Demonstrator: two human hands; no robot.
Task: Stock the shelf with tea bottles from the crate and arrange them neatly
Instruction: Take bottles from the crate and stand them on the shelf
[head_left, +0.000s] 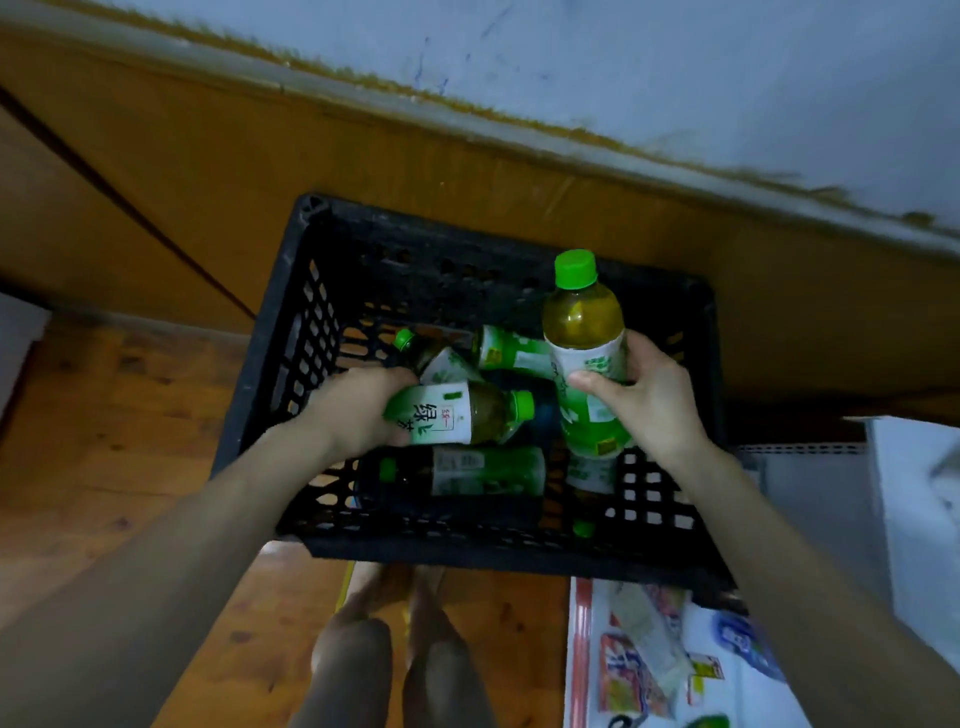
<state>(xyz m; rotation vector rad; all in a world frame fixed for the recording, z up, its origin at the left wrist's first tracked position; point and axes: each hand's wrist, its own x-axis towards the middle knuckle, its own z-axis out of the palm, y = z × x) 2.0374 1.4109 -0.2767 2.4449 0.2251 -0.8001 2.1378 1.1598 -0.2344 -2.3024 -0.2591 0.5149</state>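
Observation:
A black plastic crate (291, 332) stands on the wooden floor below me, with several green-capped tea bottles lying inside. My left hand (358, 410) reaches into the crate and grips the base of a lying tea bottle (462, 415) whose cap points right. My right hand (654, 395) holds a second tea bottle (587, 353) upright above the crate's right side, fingers wrapped round its label. Another bottle (467, 470) lies near the crate's front wall, and more lie at the back (511, 351). The shelf is not in view.
A brown wooden panel (467, 171) runs behind the crate under a pale wall. A white surface with colourful packets (649, 660) lies at the lower right, and a white edge (914, 493) stands on the right. My legs (395, 665) show below the crate.

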